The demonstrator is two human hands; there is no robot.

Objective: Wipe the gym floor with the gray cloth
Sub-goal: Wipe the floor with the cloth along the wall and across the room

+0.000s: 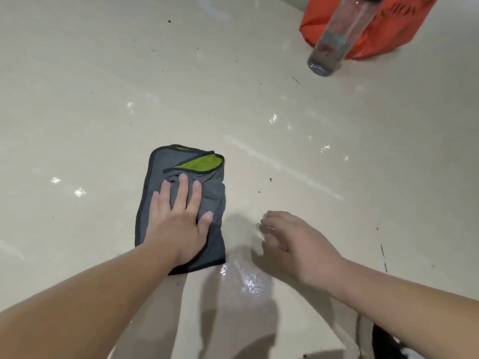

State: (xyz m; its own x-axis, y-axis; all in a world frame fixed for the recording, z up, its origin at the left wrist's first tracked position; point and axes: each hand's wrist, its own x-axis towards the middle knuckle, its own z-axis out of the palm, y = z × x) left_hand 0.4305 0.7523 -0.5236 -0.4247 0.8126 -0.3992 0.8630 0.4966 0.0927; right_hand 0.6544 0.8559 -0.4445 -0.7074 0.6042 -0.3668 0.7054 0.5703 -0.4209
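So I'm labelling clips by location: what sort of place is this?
Likely indoors: a smooth, pale floor with wet patches, a clear bottle and an orange bag standing on it. Nothing marks it as a gym.

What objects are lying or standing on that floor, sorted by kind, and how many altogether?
Cloths: 1, the gray cloth with a green underside showing, pressed flat by the left hand.
Bottles: 1, the clear bottle.
Bags: 1, the orange bag behind it.
Total: 3 things.
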